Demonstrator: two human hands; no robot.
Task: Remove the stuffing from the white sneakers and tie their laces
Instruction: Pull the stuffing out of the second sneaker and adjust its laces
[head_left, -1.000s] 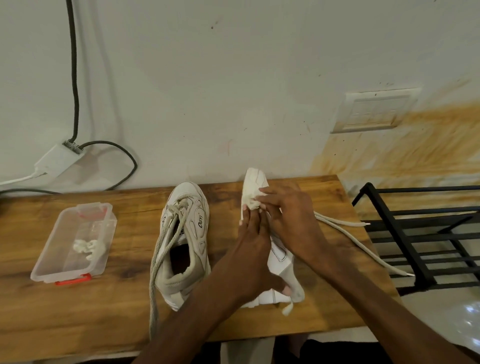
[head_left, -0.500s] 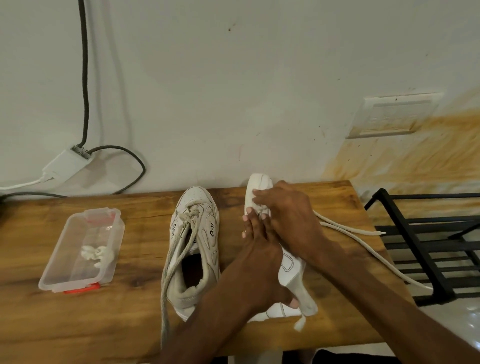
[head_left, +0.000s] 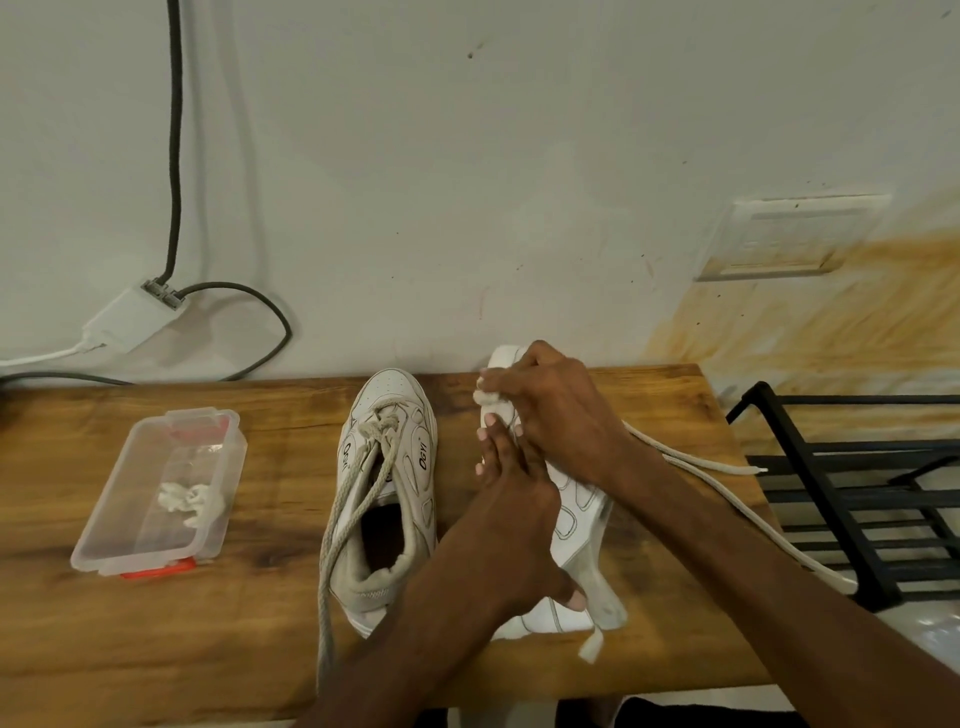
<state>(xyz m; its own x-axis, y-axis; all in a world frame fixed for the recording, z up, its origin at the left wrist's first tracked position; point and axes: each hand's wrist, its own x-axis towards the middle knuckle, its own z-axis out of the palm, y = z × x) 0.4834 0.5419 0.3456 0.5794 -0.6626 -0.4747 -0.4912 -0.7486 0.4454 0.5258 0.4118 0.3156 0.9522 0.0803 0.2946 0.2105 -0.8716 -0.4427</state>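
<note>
The right hand (head_left: 556, 415) is pinching a wad of stuffing (head_left: 485, 397) in its fingers at the toe end of a white sneaker (head_left: 576, 514) lying on the bench (head_left: 260, 597). The left hand (head_left: 511, 525) is pressing that sneaker down, fingers laid straight along it. The wad is looking soft, light and easily torn, so gripping its bulk seems wisest.

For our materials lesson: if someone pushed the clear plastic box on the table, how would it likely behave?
The clear plastic box probably slides easily: it looks thin-walled and holds only a small white wad. Its low, flat shape suggests it will not tip. The walls may flex if squeezed.
</note>
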